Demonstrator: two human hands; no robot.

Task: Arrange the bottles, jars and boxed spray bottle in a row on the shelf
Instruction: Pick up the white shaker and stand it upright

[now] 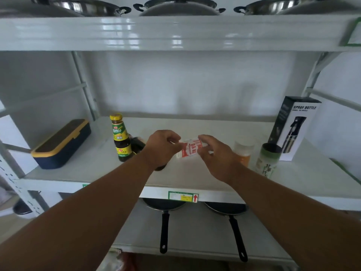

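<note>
Glossy white shelf (195,122), perhaps metal.

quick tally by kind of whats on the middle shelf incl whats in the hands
Bottles: 3 (green-label sauce bottle, dark bottle behind the left hand, red-and-white bottle held with the right hand)
Jars: 2 (orange jar, green-label jar)
Spray bottle box: 1
Navy case: 1
Total: 7
</note>
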